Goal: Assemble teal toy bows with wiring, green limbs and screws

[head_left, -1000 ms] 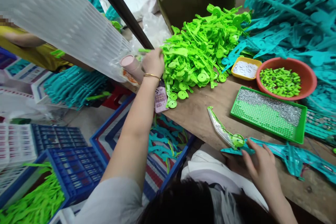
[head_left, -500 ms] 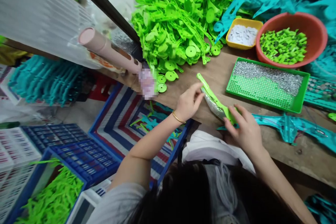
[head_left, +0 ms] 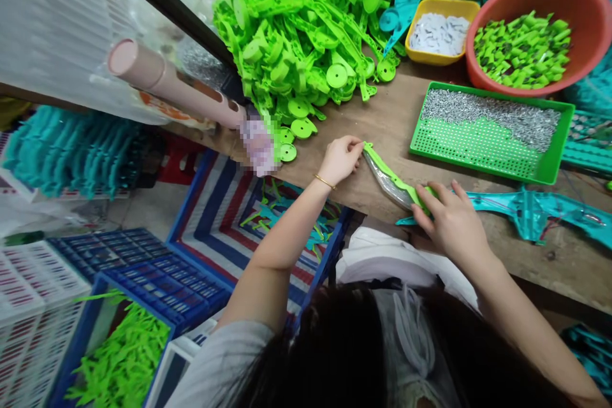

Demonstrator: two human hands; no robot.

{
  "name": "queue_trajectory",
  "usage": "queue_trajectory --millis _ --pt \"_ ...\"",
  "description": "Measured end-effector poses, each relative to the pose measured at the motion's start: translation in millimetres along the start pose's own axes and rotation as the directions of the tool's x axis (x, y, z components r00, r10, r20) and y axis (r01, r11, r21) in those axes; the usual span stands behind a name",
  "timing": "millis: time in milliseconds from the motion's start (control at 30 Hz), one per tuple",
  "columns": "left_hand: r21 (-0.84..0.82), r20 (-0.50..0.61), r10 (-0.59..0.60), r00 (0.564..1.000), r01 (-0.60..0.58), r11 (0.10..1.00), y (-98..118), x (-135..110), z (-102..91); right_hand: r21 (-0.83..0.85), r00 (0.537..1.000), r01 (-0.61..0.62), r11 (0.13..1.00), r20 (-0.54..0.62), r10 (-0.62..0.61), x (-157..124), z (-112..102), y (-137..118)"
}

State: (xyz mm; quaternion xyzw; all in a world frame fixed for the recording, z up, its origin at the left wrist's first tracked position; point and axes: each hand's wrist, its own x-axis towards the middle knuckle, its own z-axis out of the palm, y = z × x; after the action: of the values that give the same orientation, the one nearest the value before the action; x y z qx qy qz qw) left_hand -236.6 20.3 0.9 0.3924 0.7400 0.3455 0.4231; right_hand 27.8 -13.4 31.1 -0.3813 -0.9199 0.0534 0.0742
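- Two hands were on one piece: the green-and-clear piece (head_left: 388,182), right of centre over the wooden bench (head_left: 385,115), its upper tip pinched by the left hand (head_left: 343,159), its lower end gripped between thumb and fingers of the right hand (head_left: 449,217)!
- Upper right, the red bowl (head_left: 591,16) held a heap of small green bits (head_left: 523,51).
- Just left of it, the yellow dish (head_left: 435,59) was loaded with white slips (head_left: 440,33).
- Below them, the green tray (head_left: 466,148) had silver bits (head_left: 502,118) banked along its far side.
- Lower left, green strips (head_left: 122,357) lay tangled inside the blue crate (head_left: 179,296).
- Bottom centre-left, the stripe-lined bin (head_left: 210,220) carried scattered teal and green pieces (head_left: 287,217).
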Motion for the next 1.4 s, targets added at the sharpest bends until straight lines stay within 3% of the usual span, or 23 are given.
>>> queue_trajectory --millis 167,267,433,533,633,700,733,800,867,933,1033,1133,1233,1400 --pt "0.050 0.007 0.015 1.000 -0.016 0.999 0 -1 2.2 0.006 0.999 -0.005 1.000 0.053 0.005 0 -1 1" --pt "0.178 -0.005 0.063 0.998 -0.061 0.982 1 -3 2.5 0.014 0.998 -0.026 1.000 0.053 0.025 -3 3 1" --pt "0.510 0.009 0.209 0.978 -0.184 0.840 9 -6 0.2 -0.008 0.997 -0.080 0.997 0.006 0.080 -11 14 0" --pt "0.531 0.045 0.209 0.977 -0.200 0.823 13 -4 -3.4 0.007 0.997 -0.056 0.998 -0.049 0.056 -14 22 2" --pt "0.365 0.052 0.169 0.984 -0.177 0.914 12 -3 -5.7 0.042 0.995 0.003 0.999 -0.096 0.001 -16 28 6" --pt "0.067 0.031 0.084 0.996 -0.086 0.994 9 -5 -2.7 0.072 0.994 0.030 0.997 -0.106 -0.022 -17 30 9" --pt "-0.123 0.024 0.025 0.999 -0.022 0.992 7 -8 0.7 0.089 0.994 0.031 0.996 -0.105 -0.021 -18 31 10" --pt "-0.445 0.063 -0.082 0.995 0.101 0.890 4 -17 10.4 0.114 0.995 0.018 0.993 -0.098 -0.007 -20 32 11" --pt "-0.589 0.117 -0.120 0.986 0.166 0.791 1 -30 21.1 0.122 0.996 0.012 0.992 -0.090 -0.001 -22 31 11" --pt "-0.618 0.137 -0.106 0.985 0.168 0.768 -2 -41 29.0 0.112 0.996 0.016 0.994 -0.084 -0.007 -21 25 8" --pt "-0.599 0.080 -0.064 0.995 0.100 0.794 -4 -52 32.6 0.070 1.000 0.000 0.998 -0.030 0.002 -8 12 2" --pt "-0.546 0.034 -0.020 0.999 0.036 0.837 -3 -58 30.0 0.042 0.994 -0.041 0.998 0.101 0.036 17 2 -2" --pt "-0.503 0.000 0.040 0.999 -0.035 0.864 -2 -62 26.8 0.086 0.971 -0.004 0.996 0.240 -0.017 41 -1 -5" --pt "-0.494 -0.027 0.086 0.996 -0.088 0.865 2 -73 24.5 0.127 0.927 0.001 0.992 0.372 -0.049 52 -1 -8"
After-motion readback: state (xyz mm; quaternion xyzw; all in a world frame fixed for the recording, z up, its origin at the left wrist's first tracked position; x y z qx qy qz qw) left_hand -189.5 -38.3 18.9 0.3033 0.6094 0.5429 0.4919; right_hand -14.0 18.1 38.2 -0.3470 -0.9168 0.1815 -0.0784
